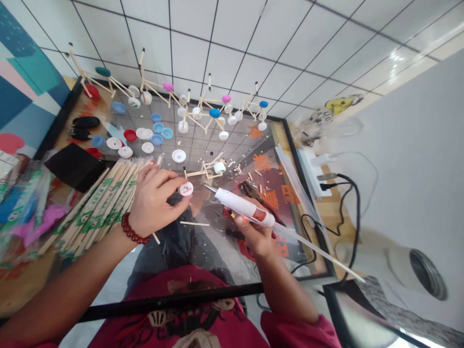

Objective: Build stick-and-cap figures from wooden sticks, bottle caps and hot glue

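Between the thumb and fingers of my left hand (159, 193) is a white bottle cap (186, 188) with a small printed mark. My right hand (253, 234) is wrapped round a white glue gun (241, 204), whose metal tip points left toward the cap without touching it. A long clear glue stick (319, 250) sticks out of the gun's back end. Just beyond the cap, a small stick frame (203, 172) with a white cap on it lies on the glass table. One loose thin stick (195, 224) rests nearer to me, below the held cap.
Several stick-and-cap models (199, 113) stand along the tiled wall. Loose blue, red and white caps (144, 134) lie at the back left. Wrapped chopsticks (105, 208) are piled on the left. Pliers (259, 193) lie behind the glue gun, and a power strip (314, 169) is at the right.
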Demonstrator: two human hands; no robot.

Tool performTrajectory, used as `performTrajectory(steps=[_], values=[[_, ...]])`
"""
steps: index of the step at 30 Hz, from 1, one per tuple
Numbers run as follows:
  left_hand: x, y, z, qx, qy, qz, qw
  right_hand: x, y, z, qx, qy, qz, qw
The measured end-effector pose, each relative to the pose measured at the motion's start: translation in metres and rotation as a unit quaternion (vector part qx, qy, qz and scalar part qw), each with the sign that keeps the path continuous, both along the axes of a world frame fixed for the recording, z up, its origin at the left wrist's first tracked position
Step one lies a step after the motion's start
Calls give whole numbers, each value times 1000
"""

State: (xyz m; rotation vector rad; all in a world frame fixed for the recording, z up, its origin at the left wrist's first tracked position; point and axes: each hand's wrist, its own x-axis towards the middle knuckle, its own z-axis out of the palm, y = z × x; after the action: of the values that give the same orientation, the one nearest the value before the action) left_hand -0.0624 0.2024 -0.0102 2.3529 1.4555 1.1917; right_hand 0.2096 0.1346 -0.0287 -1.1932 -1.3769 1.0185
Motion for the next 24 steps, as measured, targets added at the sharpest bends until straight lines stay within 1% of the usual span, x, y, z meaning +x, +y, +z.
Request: performTrajectory(steps=[2,3,4,5,6,7,9,10,11,13,15,19,21,24], values=[[2,0,3,-42,-49,-11,998,0,0,0,-1,4,0,1000],[3,0,5,-80,-87,-17,993,-1,0,1,0,6,-2,1000],[4,0,7,-129,-135,-23,982,-1,0,1,0,8,-5,1000],[5,0,8,-186,-192,-28,963,-1,0,1,1,8,-5,1000],[6,0,10,-243,-256,-33,935,-1,0,1,3,6,-2,1000],[7,1,11,-296,-321,-39,899,-1,-1,2,8,3,0,1000],[7,2,11,-381,-431,-56,816,-1,0,3,22,-8,12,1000],[7,3,11,-414,-465,-66,780,-1,0,4,32,-18,18,999],[7,4,11,-442,-486,-77,750,-1,1,5,44,-31,26,998],[6,6,10,-484,-502,-97,710,-2,4,8,69,-62,44,995],[5,7,10,-505,-510,-108,688,-3,7,12,85,-89,64,990],[6,6,9,-523,-521,-112,665,-5,10,17,98,-109,95,985],[7,4,9,-529,-520,-110,661,-5,10,18,106,-110,103,983],[8,2,8,-533,-505,-113,669,-6,10,19,104,-114,106,982]])
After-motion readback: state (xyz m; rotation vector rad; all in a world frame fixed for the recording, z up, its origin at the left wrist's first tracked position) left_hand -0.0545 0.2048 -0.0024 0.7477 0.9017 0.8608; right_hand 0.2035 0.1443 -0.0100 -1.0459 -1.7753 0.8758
